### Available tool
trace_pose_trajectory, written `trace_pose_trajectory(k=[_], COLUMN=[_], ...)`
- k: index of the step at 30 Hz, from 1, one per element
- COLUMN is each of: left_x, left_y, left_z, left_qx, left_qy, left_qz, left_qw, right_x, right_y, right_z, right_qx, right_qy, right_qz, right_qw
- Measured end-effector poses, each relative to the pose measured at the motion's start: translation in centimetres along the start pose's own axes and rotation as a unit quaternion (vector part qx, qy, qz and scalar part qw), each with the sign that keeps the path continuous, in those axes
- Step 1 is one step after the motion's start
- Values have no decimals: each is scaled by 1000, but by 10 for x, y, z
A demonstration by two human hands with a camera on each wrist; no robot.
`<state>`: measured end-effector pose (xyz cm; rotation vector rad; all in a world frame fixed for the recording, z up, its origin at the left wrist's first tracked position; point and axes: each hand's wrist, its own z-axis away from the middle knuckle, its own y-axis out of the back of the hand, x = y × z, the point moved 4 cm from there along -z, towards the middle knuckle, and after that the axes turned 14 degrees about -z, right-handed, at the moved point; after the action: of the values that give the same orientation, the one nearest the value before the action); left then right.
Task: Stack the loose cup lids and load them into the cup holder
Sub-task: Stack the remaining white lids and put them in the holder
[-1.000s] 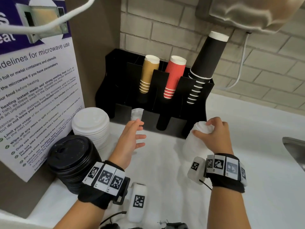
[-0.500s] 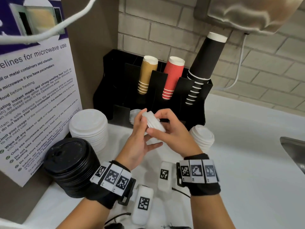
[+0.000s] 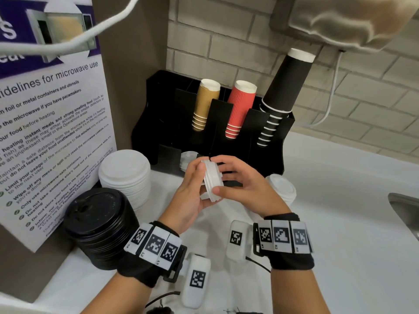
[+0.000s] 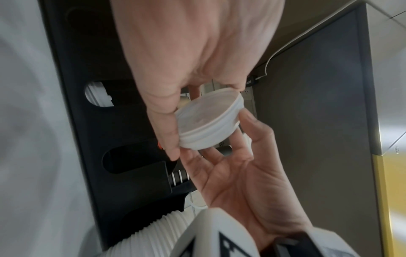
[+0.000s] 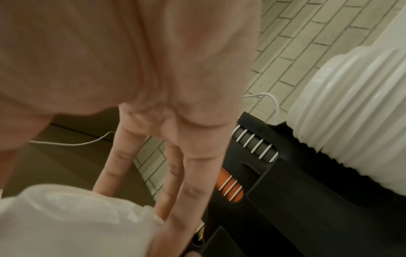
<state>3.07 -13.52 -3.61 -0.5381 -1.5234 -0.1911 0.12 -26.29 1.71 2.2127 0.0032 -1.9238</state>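
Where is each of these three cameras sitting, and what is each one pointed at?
Head: worn on the head, looking down at the counter, the black cup holder and both hands gripping a small stack of white lids; both forearms show.
Left wrist: looks along the left hand at the same lids, the right hand above.
Right wrist: looks along the right hand's fingers towards the holder; the lids are blurred.
Shared: lids and holder appear in all three.
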Motion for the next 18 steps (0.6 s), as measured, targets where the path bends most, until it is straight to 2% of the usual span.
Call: trace_pose_trajectory(k=[10,15,18], left_x=[-3,-1,-3], left_y=[4,12,19], left_z=[5,5,4], left_qx=[23,46,96], left_qy=[10,-2,4], left_qz=[-6,18,19], left_qw=[1000,999,995], right_x=[1,-13,-19], right_y=[-7,-6,-4], right_z=[-8,-40,-64], right_qx=[-14,-34,-16], right_qy=[-3,11,42], right_qz=[39,87,100], right_qw=[999,996,994])
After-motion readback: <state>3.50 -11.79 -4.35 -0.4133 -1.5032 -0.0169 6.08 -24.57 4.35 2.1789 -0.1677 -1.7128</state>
